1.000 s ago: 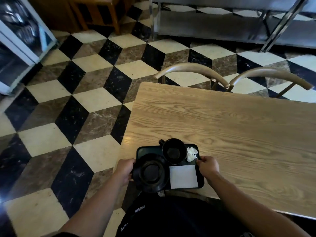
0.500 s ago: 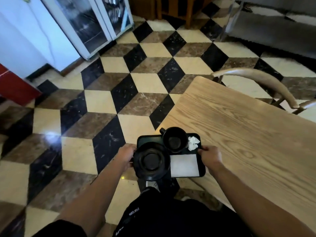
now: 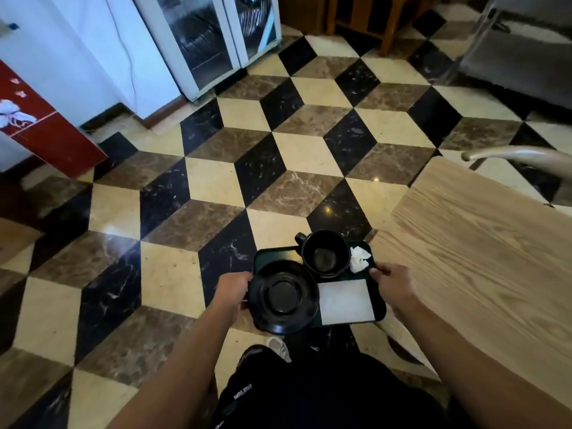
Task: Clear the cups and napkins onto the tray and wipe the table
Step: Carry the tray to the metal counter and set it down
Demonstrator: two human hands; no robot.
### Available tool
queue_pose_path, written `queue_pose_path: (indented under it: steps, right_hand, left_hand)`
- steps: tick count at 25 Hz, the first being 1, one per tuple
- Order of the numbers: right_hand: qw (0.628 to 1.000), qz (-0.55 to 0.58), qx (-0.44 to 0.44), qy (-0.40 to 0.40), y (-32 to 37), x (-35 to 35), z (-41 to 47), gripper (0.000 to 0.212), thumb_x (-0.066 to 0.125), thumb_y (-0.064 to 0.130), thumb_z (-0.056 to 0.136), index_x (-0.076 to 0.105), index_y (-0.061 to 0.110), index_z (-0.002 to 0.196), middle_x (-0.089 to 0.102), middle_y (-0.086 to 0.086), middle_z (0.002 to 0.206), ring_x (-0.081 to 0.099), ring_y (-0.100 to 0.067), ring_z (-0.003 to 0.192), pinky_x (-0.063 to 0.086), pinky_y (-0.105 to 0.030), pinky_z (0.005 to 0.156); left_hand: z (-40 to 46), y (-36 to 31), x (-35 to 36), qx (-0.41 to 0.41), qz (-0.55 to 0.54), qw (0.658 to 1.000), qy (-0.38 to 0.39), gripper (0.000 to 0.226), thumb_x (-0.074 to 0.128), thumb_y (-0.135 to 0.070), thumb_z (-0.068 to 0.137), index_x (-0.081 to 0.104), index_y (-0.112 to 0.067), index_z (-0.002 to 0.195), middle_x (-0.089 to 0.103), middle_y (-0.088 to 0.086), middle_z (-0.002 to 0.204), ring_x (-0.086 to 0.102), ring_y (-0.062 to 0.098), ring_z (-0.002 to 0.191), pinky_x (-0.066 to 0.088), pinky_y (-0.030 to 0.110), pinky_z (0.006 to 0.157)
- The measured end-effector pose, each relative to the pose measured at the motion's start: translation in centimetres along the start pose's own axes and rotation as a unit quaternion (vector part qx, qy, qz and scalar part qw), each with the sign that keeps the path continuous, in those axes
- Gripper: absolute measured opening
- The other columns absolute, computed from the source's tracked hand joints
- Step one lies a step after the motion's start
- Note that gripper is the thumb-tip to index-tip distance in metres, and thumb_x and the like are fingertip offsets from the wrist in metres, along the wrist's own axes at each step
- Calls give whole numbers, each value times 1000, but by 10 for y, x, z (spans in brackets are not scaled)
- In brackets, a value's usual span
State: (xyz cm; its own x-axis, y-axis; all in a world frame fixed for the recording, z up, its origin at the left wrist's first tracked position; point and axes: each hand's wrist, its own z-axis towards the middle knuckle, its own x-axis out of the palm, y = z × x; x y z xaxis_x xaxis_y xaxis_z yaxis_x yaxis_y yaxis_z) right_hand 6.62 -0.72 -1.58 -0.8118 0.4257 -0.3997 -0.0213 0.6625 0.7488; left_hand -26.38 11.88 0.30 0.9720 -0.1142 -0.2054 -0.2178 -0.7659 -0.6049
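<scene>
The tray (image 3: 380, 311) sits low in the middle of the frame, dark and rectangular, held up over the floor just left of the table rather than resting on it. On it, a black cup (image 3: 325, 253) stands upright at the far side with its handle pointing to the upper left. A crumpled napkin (image 3: 359, 259) lies just to the right of the cup, against the tray's far right corner. A flat, square white napkin (image 3: 345, 301) covers the near right part of the tray. A black saucer (image 3: 283, 296) fills the near left part — its rim overhangs the tray's left and near edges.

The left hand (image 3: 232, 289) is clenched on the tray's left edge, beside the saucer. The right hand (image 3: 392, 284) grips the right edge, thumb on top near the crumpled napkin, the other fingers hidden underneath.

The wooden table (image 3: 483, 243) takes up the right side of the frame, its top bare in the part that shows. A curved chair back (image 3: 520, 154) shows beyond it at the right edge. The floor (image 3: 216, 187) is tiled in black, cream and brown diamonds. A glass-door cabinet (image 3: 210, 38) stands at the upper left — a red panel (image 3: 46, 131) is at the far left. Dark trousers and a pale shoe (image 3: 278, 346) show at the bottom.
</scene>
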Motion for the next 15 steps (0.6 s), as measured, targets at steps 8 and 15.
queue_pose_path:
  steps: [8,15]
  right_hand:
    - [999,32,32,13,83,79,31,24,62,5,101,75,10,120,77,5,90,71,-8,76,52,-19,59]
    - [999,34,23,-4,144,101,125,27,65,9,100,73,11,125,74,10,90,64,0,75,48,-8,50]
  left_hand:
    - [75,-85,-54,2,-15,1000,-3,7,62,-5,86,62,-8,80,54,15,68,53,23,55,41,35,51]
    - [157,-180,-26,5,20,1000,-2,16,62,-9,88,70,-8,73,61,16,68,56,26,62,42,39,60]
